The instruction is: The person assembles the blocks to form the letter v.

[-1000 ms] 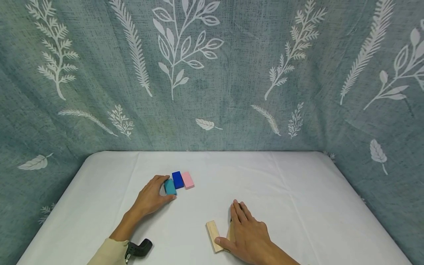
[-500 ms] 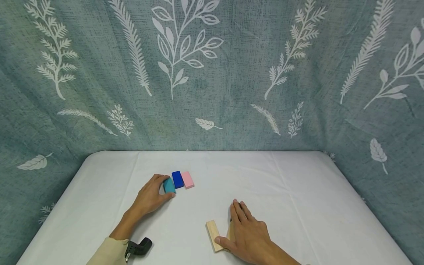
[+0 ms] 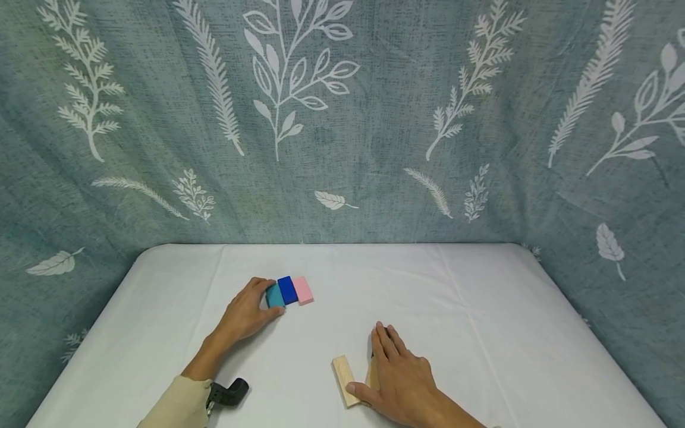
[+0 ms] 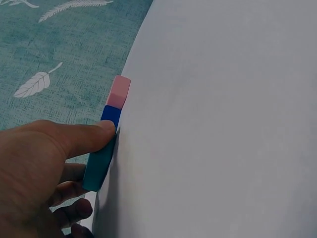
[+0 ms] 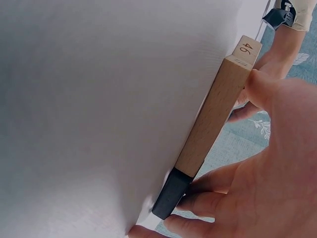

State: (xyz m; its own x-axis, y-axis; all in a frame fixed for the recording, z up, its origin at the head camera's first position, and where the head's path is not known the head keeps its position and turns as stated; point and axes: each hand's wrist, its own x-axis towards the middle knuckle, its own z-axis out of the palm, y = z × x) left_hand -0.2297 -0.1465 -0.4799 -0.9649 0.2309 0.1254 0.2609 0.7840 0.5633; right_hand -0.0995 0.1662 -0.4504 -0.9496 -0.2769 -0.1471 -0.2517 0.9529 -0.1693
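Observation:
My left hand (image 3: 243,315) pinches a teal block (image 3: 275,296) between thumb and fingers on the left part of the table. That block lies against a dark blue block (image 3: 288,290), and a pink block (image 3: 303,290) adjoins the blue one on its other side. Nearer the front, my right hand (image 3: 404,380) lies with fairly straight fingers over a brown wooden block (image 5: 213,119) and a black block (image 5: 171,193), set end to end. Its thumb touches a pale wooden block (image 3: 345,380), marked 46 in the right wrist view. From the head, the hand mostly hides the brown and black blocks.
A white cloth (image 3: 428,285) covers the table. Behind it hangs a blue-green curtain (image 3: 385,196) with white leaf prints. A black wrist device (image 3: 229,392) sticks out beside the left sleeve (image 3: 179,404).
My left hand has moved the teal block slightly away from me and to the right, up against the blue block. The right hand has stayed in place.

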